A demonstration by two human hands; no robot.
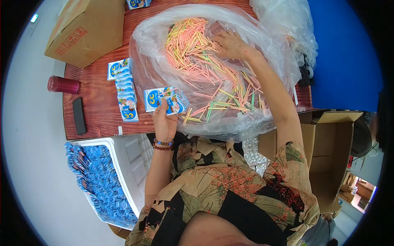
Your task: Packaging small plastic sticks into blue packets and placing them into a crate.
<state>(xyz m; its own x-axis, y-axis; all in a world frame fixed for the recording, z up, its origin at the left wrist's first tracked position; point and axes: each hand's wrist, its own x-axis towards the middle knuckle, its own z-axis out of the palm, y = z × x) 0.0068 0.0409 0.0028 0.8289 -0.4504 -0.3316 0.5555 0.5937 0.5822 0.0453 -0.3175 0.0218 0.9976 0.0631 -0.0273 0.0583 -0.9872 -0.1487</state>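
My left hand (165, 124) pinches a small blue-and-white packet (175, 105) between thumb and fingers, at the near left edge of a clear plastic bag. Another packet of the same kind (152, 98) lies partly beneath it. Pink, yellow and green thin sticks (186, 45) are heaped inside the spread bag (143, 45), with looser ones strewn toward its near side. My right hand (230, 44) reaches in at the heap's right side, palm down, its fingers apart and touching the sticks. Whether any stick is under those fingertips is hidden.
Overlapping packets (125, 92) form a column left of the bag. A cardboard box (88, 33), a dark red cup (63, 85) and a black phone-like object (79, 115) sit on the red wooden table (98, 80). Below stands a white foam box (117, 172) full of blue packets; an open carton (328, 164) is at right.
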